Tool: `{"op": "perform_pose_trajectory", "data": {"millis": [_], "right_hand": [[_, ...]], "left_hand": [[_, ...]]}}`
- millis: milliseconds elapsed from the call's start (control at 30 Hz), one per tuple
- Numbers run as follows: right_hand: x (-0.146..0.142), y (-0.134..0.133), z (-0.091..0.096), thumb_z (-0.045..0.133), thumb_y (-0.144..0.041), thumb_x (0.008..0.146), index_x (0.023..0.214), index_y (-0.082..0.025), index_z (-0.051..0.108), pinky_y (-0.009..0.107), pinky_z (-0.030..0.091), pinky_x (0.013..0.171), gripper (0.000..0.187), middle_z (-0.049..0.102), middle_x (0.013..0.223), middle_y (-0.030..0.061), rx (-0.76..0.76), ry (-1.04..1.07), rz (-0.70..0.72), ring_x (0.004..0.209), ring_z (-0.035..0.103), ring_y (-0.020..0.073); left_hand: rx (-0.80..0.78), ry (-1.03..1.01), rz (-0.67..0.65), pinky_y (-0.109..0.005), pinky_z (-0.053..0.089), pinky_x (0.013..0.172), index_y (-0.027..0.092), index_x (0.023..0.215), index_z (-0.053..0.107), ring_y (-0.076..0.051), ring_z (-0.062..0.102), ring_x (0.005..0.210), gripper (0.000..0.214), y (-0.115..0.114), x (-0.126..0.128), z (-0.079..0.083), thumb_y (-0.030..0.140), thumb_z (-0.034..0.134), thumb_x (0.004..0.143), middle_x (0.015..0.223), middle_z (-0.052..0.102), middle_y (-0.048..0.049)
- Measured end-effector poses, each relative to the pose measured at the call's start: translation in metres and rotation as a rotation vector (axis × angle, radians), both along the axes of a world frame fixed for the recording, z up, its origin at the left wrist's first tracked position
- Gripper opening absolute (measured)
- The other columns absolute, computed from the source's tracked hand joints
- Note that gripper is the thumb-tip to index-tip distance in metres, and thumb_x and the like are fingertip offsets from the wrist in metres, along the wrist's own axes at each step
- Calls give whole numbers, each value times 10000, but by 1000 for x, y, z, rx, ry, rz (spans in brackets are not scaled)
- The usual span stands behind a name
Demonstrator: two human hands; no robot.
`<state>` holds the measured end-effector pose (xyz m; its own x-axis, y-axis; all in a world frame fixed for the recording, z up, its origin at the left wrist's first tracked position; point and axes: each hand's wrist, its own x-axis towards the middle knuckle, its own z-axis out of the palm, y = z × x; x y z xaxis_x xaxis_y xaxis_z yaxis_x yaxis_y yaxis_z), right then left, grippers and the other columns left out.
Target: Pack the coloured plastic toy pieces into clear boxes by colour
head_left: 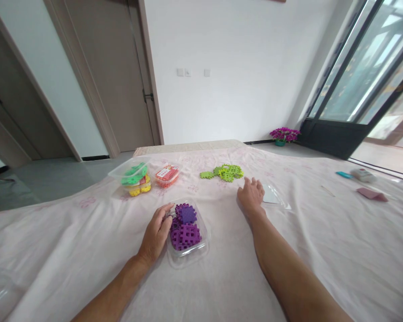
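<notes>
My left hand (157, 232) holds the left side of a clear plastic box (206, 236), its fingertips over the rim. Purple interlocking plastic pieces (186, 235) lie inside the box. My right hand (251, 195) is bent at the fingers, which are apart, and nothing shows in them. It is just left of a clear plastic lid (272, 195) lying on the cloth. Beyond that hand, a little to the left, lies a loose heap of lime-green interlocking pieces (230, 172).
At the left back, an open clear box of green pieces (134, 173) sits on one with yellow pieces (141, 187). A labelled box of red pieces (167, 174) stands beside them. Far right lie a pink item (372, 194) and a small packet (363, 175). A pale cloth (87, 241) covers the surface.
</notes>
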<state>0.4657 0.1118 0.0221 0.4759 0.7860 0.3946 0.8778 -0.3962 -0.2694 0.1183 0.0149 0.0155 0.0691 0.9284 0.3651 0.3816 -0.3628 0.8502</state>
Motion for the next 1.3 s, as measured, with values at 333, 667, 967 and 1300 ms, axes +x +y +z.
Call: {"op": "perform_pose_trajectory", "data": {"millis": [333,667,967,1300], "right_hand": [[38,-5,2,406,-270,909,1235,-196,630,466,384,944,403,618,1211,163,-239,63,-29,1162,522,316],[35,-9,11,414,-147,861,1234,-255,654,386,456,867,457,605,1222,126,-181,101,-15,1086,567,275],[34,-10,19,435,-174,857,1219,-211,668,412,466,872,431,640,1168,170,-218,142,10,1064,608,294],[6,-28,103,545,-298,827,1129,-201,712,354,450,832,358,705,985,92,134,391,342,939,619,238]], "left_hand": [[-24,16,148,-417,313,1159,190,1341,514,-230,458,1328,462,-3,0,-2,346,437,913,1399,533,-89],[-49,-78,218,-424,282,1173,204,1398,421,-223,417,1362,485,3,-3,-9,365,422,940,1451,473,-98],[-71,-91,189,-427,264,1176,199,1393,420,-220,402,1370,474,3,-4,-9,361,416,947,1459,460,-108],[-96,-113,179,-423,269,1170,184,1392,417,-220,408,1368,497,2,-1,-3,374,428,933,1464,456,-118]]}}
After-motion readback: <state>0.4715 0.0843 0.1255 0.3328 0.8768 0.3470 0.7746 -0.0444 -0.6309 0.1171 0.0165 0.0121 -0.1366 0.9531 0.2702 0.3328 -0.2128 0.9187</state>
